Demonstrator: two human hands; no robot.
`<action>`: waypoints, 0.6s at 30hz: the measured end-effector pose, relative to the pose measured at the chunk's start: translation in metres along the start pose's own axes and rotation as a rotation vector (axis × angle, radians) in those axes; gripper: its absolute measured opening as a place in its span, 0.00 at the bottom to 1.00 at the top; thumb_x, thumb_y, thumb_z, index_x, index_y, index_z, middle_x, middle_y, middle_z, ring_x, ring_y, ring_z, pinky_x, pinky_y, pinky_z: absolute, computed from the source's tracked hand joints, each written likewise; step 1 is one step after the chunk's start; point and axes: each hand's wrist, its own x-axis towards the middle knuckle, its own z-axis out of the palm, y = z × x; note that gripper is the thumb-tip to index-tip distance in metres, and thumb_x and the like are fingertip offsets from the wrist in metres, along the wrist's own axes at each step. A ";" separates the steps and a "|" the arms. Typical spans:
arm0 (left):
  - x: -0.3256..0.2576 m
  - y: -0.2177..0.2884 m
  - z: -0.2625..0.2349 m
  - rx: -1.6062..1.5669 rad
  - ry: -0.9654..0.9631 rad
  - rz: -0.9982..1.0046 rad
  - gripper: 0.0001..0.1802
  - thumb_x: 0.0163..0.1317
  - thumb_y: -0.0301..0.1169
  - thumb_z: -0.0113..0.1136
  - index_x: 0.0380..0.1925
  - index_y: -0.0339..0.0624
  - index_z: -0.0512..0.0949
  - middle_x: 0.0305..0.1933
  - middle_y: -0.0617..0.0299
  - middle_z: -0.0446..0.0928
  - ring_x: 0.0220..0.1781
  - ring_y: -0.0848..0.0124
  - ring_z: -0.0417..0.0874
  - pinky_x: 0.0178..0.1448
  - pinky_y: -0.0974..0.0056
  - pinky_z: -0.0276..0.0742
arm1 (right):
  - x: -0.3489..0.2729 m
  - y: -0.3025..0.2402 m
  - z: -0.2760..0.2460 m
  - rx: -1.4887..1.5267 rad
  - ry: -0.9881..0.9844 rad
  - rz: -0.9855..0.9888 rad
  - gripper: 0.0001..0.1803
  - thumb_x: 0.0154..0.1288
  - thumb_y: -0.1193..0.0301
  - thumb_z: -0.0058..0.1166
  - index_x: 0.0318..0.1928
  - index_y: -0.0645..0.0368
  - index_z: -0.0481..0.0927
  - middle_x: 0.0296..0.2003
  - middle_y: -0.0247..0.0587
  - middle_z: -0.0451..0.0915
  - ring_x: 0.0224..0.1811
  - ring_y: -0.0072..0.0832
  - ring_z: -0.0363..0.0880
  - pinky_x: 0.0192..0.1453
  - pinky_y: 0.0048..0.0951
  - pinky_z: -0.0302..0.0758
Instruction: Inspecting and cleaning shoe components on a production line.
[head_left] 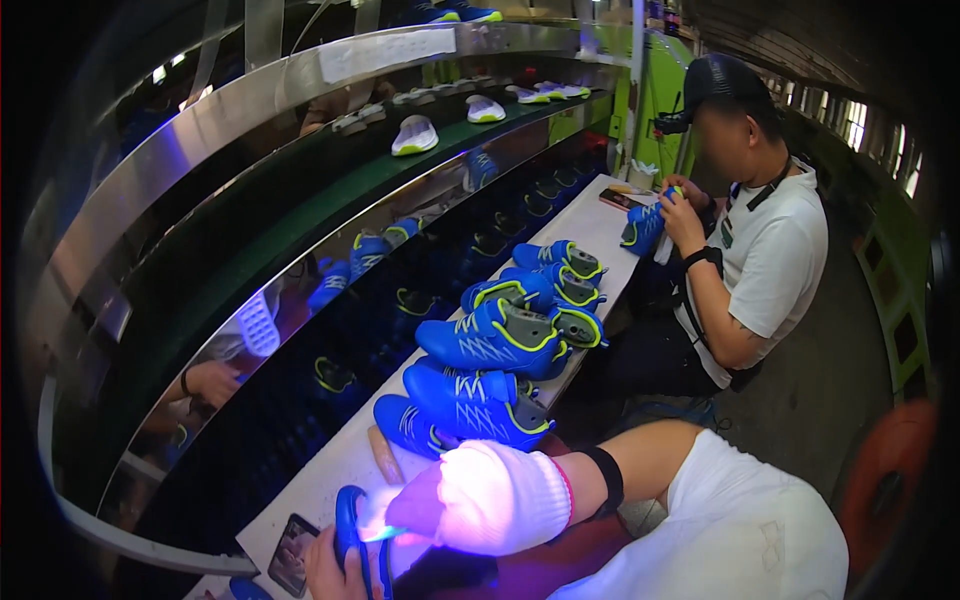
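Note:
At the near end of the bench my bare left hand (335, 568) is closed round the edge of a blue shoe (349, 515), which is only partly in view. My right hand (490, 500) wears a white knitted glove washed in bright violet light, with a dark band on the forearm. Its fingertips are at the shoe, where a white-violet glow blurs them; whatever they hold cannot be made out. Just beyond the glove lie several blue sneakers (485, 335) with yellow-green collars and grey lasts inside, piled along the bench.
A tan stick-like tool (383, 455) and a phone (292, 553) lie on the white bench (310, 490). Left of it runs a dark green conveyor (300, 215) with shoe soles (415, 136). A co-worker (765, 230) at the far right handles another blue shoe (643, 228).

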 end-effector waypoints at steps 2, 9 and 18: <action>0.017 -0.014 0.024 0.122 0.139 0.068 0.30 0.74 0.43 0.64 0.66 0.32 0.74 0.50 0.33 0.84 0.56 0.38 0.86 0.62 0.43 0.80 | -0.001 0.005 0.026 0.057 0.028 0.076 0.15 0.82 0.59 0.55 0.51 0.58 0.84 0.35 0.46 0.86 0.36 0.46 0.88 0.39 0.44 0.84; 0.037 0.020 0.027 0.015 0.163 0.012 0.23 0.74 0.45 0.66 0.49 0.32 0.79 0.34 0.41 0.86 0.35 0.42 0.89 0.41 0.44 0.83 | -0.045 -0.013 0.069 -0.066 -0.150 0.166 0.15 0.76 0.59 0.63 0.47 0.59 0.89 0.26 0.47 0.85 0.28 0.44 0.88 0.36 0.42 0.84; -0.021 0.017 0.047 -0.620 0.560 0.314 0.27 0.71 0.28 0.69 0.65 0.35 0.69 0.64 0.40 0.80 0.66 0.46 0.83 0.78 0.38 0.70 | -0.023 -0.018 0.038 0.392 0.094 0.399 0.16 0.64 0.73 0.74 0.51 0.60 0.86 0.38 0.44 0.92 0.36 0.31 0.91 0.42 0.35 0.84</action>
